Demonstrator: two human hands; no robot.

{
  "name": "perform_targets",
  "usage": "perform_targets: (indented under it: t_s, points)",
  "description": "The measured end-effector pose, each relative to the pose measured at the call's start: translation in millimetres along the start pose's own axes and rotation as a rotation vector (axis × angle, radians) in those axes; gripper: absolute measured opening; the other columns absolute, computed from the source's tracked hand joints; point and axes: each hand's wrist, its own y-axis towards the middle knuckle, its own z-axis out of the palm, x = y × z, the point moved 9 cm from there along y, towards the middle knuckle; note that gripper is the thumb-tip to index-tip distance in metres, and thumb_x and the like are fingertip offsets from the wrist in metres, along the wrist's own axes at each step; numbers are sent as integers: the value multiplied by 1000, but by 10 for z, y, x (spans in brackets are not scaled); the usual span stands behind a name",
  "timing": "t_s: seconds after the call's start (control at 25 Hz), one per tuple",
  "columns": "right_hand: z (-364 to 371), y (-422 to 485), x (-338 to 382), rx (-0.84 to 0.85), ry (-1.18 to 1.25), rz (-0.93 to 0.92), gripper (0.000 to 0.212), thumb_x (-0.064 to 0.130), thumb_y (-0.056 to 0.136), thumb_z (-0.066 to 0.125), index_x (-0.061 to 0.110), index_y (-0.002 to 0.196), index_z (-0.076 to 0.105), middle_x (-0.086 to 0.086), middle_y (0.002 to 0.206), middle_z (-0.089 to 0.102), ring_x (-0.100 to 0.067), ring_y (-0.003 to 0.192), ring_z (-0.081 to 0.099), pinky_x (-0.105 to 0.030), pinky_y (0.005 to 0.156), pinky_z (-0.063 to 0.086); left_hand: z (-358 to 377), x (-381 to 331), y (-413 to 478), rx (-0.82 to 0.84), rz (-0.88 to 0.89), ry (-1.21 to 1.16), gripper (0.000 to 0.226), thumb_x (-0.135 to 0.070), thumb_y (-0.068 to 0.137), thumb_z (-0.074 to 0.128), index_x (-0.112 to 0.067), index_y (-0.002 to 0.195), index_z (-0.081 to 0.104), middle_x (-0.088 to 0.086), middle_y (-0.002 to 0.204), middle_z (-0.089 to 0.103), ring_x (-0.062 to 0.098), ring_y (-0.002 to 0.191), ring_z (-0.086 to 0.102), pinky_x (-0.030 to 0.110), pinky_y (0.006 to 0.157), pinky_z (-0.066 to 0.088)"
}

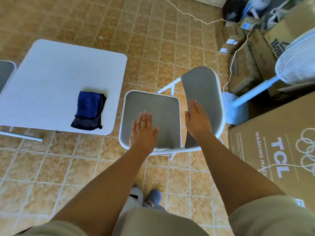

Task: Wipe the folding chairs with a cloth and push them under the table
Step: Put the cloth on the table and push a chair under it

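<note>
A white folding chair with a grey seat point(156, 106) and grey backrest point(202, 89) stands unfolded on the tiled floor, right of the white table point(51, 79). My left hand point(144, 132) lies flat on the seat's near part, fingers straight. My right hand point(197, 118) lies flat against the backrest's inner face, fingers straight. A folded blue and dark grey cloth point(89, 110) lies on the table near its right front corner, apart from both hands. A second grey chair point(6, 74) shows partly at the table's far left edge.
Cardboard boxes point(276, 150) stand close on the right, with more boxes stacked behind. A white pedestal fan point(296, 63) and its round base point(237, 109) stand just behind the chair's backrest. A white cable point(187, 13) runs across the floor. My feet point(153, 196) are below the chair.
</note>
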Motion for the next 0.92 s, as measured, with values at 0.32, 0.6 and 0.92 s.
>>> perform_targets:
  t_s: [0.32, 0.6, 0.92]
  points:
    - [-433, 438, -657, -82, 32, 41, 54, 27, 101, 32, 13, 151, 17, -6, 160, 13, -25, 146, 13, -39, 117, 19, 91, -816, 304, 38, 121, -80, 66, -47, 101, 17, -12, 153, -5, 7, 161, -9, 19, 148, -9, 37, 121, -4]
    - [-644, 942, -1081, -45, -23, -50, 54, 27, 101, 31, 16, 151, 15, -5, 160, 8, -24, 147, 9, -40, 116, 19, 330, -1676, 526, -13, 134, -138, 69, -51, 100, 17, -12, 152, -6, 6, 161, -8, 17, 148, -9, 32, 117, -9]
    - [-482, 1430, -1297, 95, -115, -325, 57, 33, 103, 28, 16, 152, 7, -4, 161, -1, -22, 148, 4, -36, 119, 14, 823, -2575, 677, -82, 85, -271, 78, -57, 93, 20, -13, 153, -4, 2, 161, -4, 14, 148, -5, 31, 120, -4]
